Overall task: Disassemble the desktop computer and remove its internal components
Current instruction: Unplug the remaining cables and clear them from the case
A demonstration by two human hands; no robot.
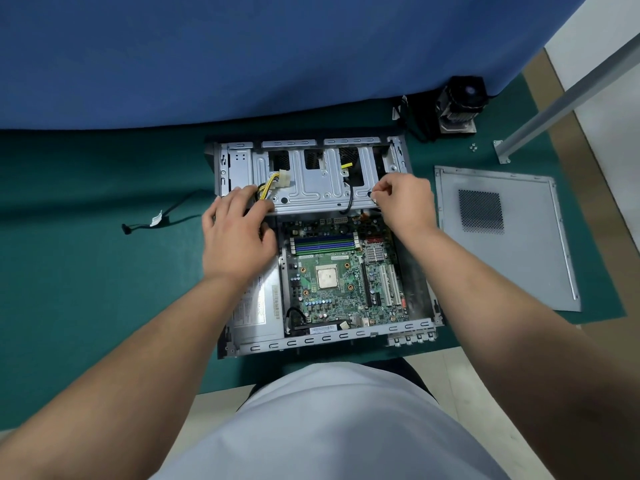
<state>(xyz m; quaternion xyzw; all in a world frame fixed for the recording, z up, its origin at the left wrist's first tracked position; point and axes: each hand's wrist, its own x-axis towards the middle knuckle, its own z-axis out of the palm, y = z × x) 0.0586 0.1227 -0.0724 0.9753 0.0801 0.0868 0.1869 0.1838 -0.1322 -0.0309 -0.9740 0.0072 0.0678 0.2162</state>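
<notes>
Both hands worked at the metal drive cage of the opened computer case, which lay flat on the green mat.

The left hand lay palm down on the cage's near left corner, fingers slightly spread and curled over its edge beside the yellow-and-black power cable with its white connector. The right hand had its fingers curled tight at the cage's near right corner, pinching something too small to make out. The motherboard sat exposed below the cage, with the power supply along its left. The removed side panel lay just right of the case, the CPU cooler beyond it, and 1 loose cable lay well to the left.
</notes>
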